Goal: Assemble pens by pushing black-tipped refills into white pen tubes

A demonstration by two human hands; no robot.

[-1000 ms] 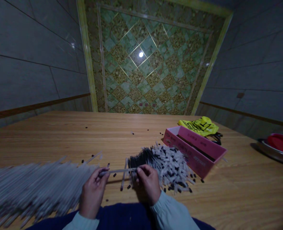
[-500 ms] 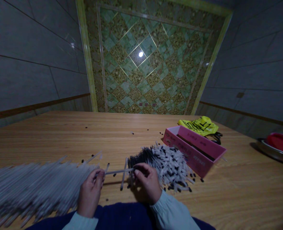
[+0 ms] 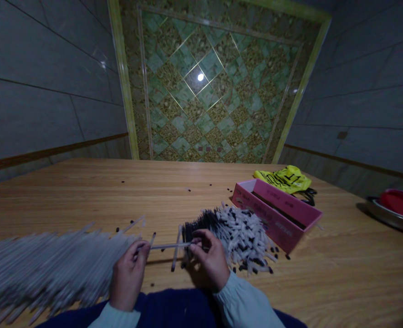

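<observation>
My left hand (image 3: pixel 128 271) pinches one end of a thin translucent tube (image 3: pixel 169 246), held level above the table. Thumb and fingers of my right hand (image 3: pixel 211 257) are closed at the tube's other end, where a small dark part shows between the fingertips. Left of my left hand lies a wide pile of long translucent tubes (image 3: pixel 54 266). Just beyond my right hand is a heap of short whitish pieces with black ends (image 3: pixel 247 237), beside a bunch of thin dark sticks (image 3: pixel 204 222). Another black-ended tube (image 3: pixel 176 255) rests on the table beneath the held one.
A long pink open box (image 3: pixel 278 214) stands right of the heap, with a yellow bag (image 3: pixel 285 179) behind it. At the far right is a metal basin with something red (image 3: pixel 401 205) in it. Small black bits are scattered on the wooden table (image 3: pixel 167 200).
Both hands stay nearly in place, the tube still between them. My right fingertips have shifted slightly at the tube's end.
</observation>
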